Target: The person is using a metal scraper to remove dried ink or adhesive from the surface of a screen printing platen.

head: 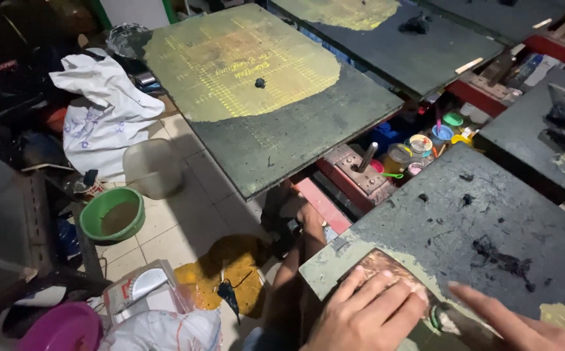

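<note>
My left hand point(368, 313) lies flat, fingers spread, on a shiny copper-coloured patch point(378, 263) at the near corner of a dark, paint-stained printing board point(490, 214). From the lower right, my right hand point(513, 320) reaches over the same board with its fingers stretched out to the left, holding nothing. Between the two hands sits a small green and white object point(437, 317) on the board. Black flecks and smears point(503, 260) dot the board's surface.
A second board point(263, 91) with a yellow gridded patch stands farther back, others beyond it. Small paint pots point(425, 146) crowd a red tray between boards. On the tiled floor are a green basin point(112, 214), a clear tub point(151, 168), white cloth point(103, 110), a yellow stain point(227, 270). My leg point(289, 273) stands below the board.
</note>
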